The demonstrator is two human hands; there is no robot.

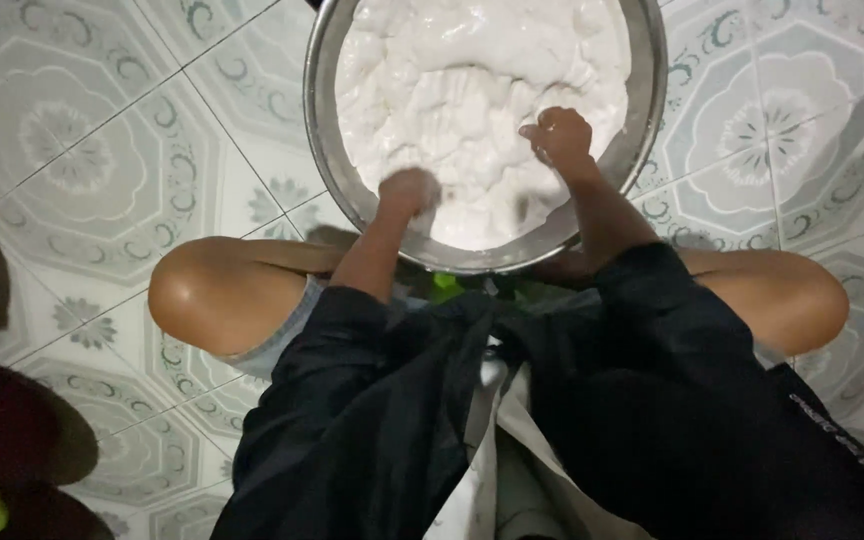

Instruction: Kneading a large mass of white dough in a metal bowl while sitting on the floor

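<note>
Item: hand-kneading of soft white dough in a wide round steel basin, seen from above.

Large shiny metal basin (652,110) stands on patterned grey-white floor tiles (102,170), between the bare knees of a seated person in dark sleeves. White wet dough mass (462,90) fills it. Left hand (409,190), blurred, pressed into the near edge of the dough; closure cannot be told. Right hand (557,135) curled to a fist, knuckles on the dough, gripping nothing visible. Step judged: mid-knead; further pressing calls for even downward weight.
</note>
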